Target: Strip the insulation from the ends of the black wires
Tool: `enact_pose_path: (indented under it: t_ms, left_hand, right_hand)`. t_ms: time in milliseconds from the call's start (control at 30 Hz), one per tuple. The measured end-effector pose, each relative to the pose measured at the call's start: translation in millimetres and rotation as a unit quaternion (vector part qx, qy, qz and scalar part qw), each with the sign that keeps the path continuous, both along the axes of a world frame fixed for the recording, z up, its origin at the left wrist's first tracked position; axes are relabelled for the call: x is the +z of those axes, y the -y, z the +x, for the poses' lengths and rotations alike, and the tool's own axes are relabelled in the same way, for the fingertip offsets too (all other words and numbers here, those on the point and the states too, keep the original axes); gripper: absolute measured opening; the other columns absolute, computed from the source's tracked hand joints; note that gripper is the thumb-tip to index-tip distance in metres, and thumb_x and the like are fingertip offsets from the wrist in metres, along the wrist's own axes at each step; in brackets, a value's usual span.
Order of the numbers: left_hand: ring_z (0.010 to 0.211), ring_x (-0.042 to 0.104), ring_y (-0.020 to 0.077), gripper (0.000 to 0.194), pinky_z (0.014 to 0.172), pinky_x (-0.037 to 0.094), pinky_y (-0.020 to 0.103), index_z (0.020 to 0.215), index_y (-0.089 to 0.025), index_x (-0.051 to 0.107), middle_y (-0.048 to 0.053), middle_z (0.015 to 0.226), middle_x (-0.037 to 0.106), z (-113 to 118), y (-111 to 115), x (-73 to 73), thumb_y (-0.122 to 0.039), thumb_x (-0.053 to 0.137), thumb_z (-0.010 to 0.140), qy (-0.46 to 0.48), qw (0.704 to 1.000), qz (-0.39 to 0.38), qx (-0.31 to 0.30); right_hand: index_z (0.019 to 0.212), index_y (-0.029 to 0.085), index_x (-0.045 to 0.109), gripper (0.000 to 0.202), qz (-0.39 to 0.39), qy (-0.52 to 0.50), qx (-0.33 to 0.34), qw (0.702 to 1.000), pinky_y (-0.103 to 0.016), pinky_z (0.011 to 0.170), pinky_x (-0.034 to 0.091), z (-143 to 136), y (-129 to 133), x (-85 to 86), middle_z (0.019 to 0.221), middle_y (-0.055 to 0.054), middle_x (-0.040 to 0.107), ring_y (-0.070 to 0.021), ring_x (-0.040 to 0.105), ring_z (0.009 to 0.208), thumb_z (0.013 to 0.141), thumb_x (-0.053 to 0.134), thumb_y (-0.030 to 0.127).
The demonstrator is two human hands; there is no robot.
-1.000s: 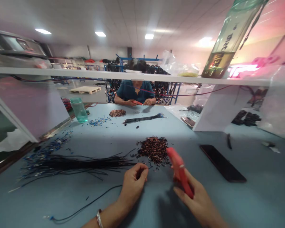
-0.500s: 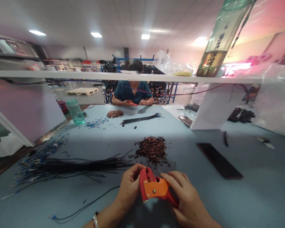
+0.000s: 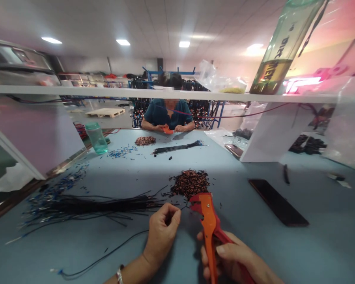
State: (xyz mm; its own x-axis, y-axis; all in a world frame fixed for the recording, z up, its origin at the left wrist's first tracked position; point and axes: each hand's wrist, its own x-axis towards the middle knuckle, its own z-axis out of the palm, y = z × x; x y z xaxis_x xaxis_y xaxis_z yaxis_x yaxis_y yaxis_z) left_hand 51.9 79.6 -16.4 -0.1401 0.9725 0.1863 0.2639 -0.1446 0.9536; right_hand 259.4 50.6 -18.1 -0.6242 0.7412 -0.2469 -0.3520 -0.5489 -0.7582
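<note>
Between the thumb and fingers of my left hand (image 3: 164,228) is pinched a black wire (image 3: 118,251). Its short end pokes out toward the right, and its other end, with a blue tip, lies on the table at lower left. My right hand (image 3: 227,252) is wrapped round the handles of a red and orange wire stripper (image 3: 208,219). The tool's jaws point up and left, a little apart from the wire's end. Just beyond the jaws is a pile of short dark and coppery scraps (image 3: 189,182). A bundle of black wires (image 3: 106,207) lies left of my left hand.
A black phone (image 3: 278,202) lies to the right. Blue-tipped pieces (image 3: 68,179) are scattered at left near a green bottle (image 3: 96,138). Across the table (image 3: 130,167) a person (image 3: 167,114) holds an orange tool. A white shelf (image 3: 124,93) spans above, bearing a bottle (image 3: 272,69).
The wire stripper has turned in my right hand, its jaws swinging up and away from my left hand. The wire's end now shows beyond my left fingers. Across the table, the person's tool has tilted.
</note>
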Motion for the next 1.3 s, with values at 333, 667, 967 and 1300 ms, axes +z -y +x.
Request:
enact_pose_path:
  t_ms: [333,667,967,1300]
  left_hand:
    - [0.056,0.040,0.0120,0.027,0.054,0.034,0.023,0.062,-0.018,0.050,-0.003,0.058,0.046,1,2,3.2,-0.039,0.055,0.077,0.018,0.998,-0.023,-0.055]
    - [0.056,0.039,0.0114,0.026,0.054,0.033,0.022,0.064,-0.017,0.052,-0.003,0.060,0.045,2,4,4.3,-0.038,0.055,0.079,0.045,0.996,-0.001,-0.083]
    - [0.060,0.044,0.0126,0.025,0.057,0.036,0.022,0.070,-0.015,0.061,-0.001,0.063,0.052,0,5,1.8,-0.037,0.057,0.082,0.037,0.995,0.029,-0.093]
    - [0.062,0.050,0.0139,0.027,0.059,0.040,0.022,0.073,-0.014,0.065,0.002,0.066,0.059,-2,4,-0.2,-0.037,0.056,0.084,0.038,0.994,0.035,-0.095]
  right_hand:
    - [0.107,0.015,0.061,0.042,0.001,0.051,0.012,0.999,-0.037,0.076,0.050,-1,6,5.8,0.089,-0.008,0.071,-0.0230,0.071,0.078,0.073,0.076,0.034]
    - [0.117,0.015,0.058,0.059,0.119,0.182,0.003,0.976,-0.036,0.076,0.049,6,10,13.9,0.095,-0.009,0.068,-0.0225,0.067,0.083,0.075,0.075,0.052]
    - [0.116,0.016,0.057,0.057,0.134,0.134,0.057,0.980,-0.036,0.069,0.051,15,-1,9.1,0.089,-0.009,0.069,-0.0232,0.069,0.077,0.075,0.074,0.052]
    - [0.119,0.014,0.056,0.055,0.152,0.149,0.057,0.975,-0.037,0.072,0.050,21,0,11.7,0.089,-0.009,0.069,-0.0231,0.068,0.080,0.079,0.072,0.048]
